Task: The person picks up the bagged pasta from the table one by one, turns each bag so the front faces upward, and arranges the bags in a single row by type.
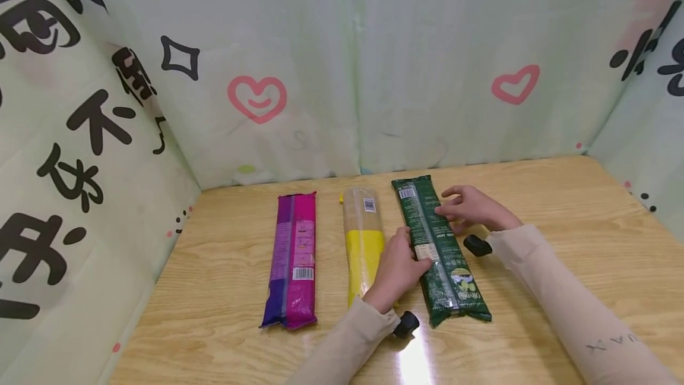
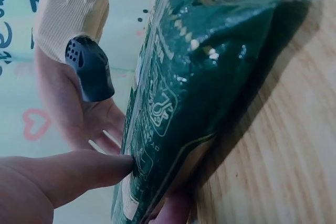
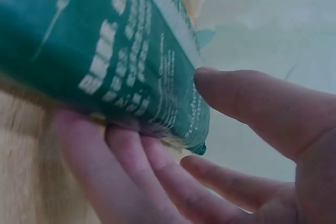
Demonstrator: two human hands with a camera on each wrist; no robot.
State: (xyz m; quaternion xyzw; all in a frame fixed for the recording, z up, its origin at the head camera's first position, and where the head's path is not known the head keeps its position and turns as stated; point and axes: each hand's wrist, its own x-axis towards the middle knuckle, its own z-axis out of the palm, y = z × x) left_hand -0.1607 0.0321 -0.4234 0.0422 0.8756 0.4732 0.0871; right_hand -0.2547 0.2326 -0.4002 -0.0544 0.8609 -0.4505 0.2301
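Note:
A long dark green plastic packet [image 1: 435, 248] with a clear seam strip and printed label lies slanted on the table, back side up. My left hand [image 1: 401, 266] grips its left edge, thumb [image 2: 100, 174] on the upper face and a fingertip [image 2: 176, 208] under the side. From the right, my right hand [image 1: 475, 210] holds the opposite edge nearer the far end. In the right wrist view its thumb [image 3: 247, 95] touches the printed face while the fingers [image 3: 131, 161] reach beneath the edge. A yellow and clear packet [image 1: 365, 242] lies just left, partly hidden by my left hand.
Farther left lies a magenta and purple packet [image 1: 291, 260], roughly parallel to the yellow one. The wooden table [image 1: 214, 314] ends against pale printed curtains [image 1: 310, 147] at the back and both sides. A small black device [image 1: 407, 324] sits at my left wrist, another [image 1: 477, 245] at my right.

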